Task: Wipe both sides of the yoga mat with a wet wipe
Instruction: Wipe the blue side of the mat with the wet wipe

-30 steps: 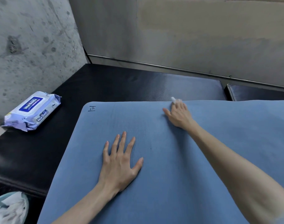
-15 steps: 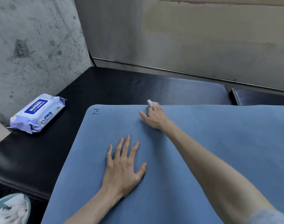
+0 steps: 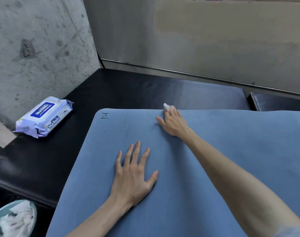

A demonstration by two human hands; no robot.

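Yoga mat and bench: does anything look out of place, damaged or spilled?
Nothing stands out. The blue yoga mat lies flat, the left hand pressing it, the right hand holding a wet wipe at its far edge. The wipes pack lies closed beside it.

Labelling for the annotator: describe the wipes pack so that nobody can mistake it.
Start at the blue yoga mat on the black bench. Look left past its marked corner, towards the concrete wall: the wipes pack lies there on the bench. It is the only soft lilac-white packet, with a blue label.
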